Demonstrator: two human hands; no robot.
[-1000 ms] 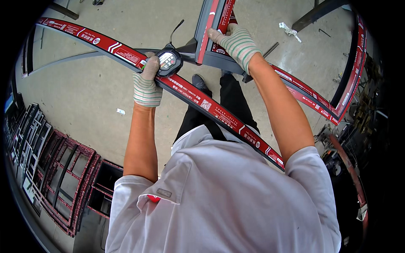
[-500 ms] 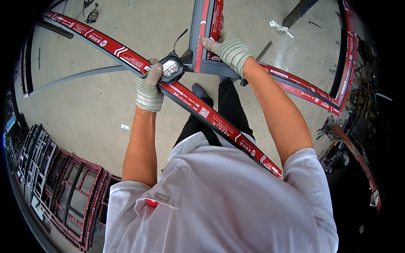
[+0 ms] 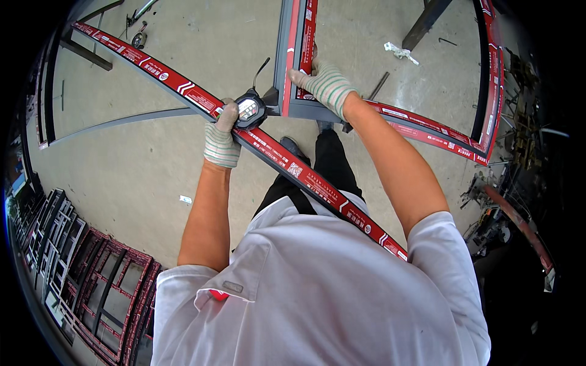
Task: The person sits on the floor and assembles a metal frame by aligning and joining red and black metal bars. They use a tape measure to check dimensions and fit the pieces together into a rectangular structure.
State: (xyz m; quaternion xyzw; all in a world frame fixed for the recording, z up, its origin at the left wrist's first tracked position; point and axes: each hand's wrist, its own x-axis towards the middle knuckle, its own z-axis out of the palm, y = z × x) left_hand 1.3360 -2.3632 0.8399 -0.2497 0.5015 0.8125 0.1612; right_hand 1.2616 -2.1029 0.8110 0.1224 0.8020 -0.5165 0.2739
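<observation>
My left hand [image 3: 222, 135], in a white glove with green stripes, is closed round a long dark metal profile [image 3: 326, 190] covered in red printed film. The profile slants from the far left to my waist. Against that hand, on top of the profile, sits a black tape measure [image 3: 251, 112] with a light label and a black strap; the thumb lies by it. My right hand [image 3: 327, 89], gloved alike, grips the corner of a grey frame [image 3: 294, 53] with red film. Its thumb lies on the near face, and the other fingers are partly hidden behind the bar.
The frame's lower bar [image 3: 421, 124] runs right to an upright bar [image 3: 492, 85]. A dark post [image 3: 425, 25] and white scrap [image 3: 401, 52] are beyond it. Stacked red and dark frames [image 3: 119, 274] stand at lower left. Assorted metal pieces [image 3: 488, 213] lie at right.
The view has shifted slightly, so the frame and left hand appear a little lower. Both hands keep their grips, and the tape measure stays on the profile.
</observation>
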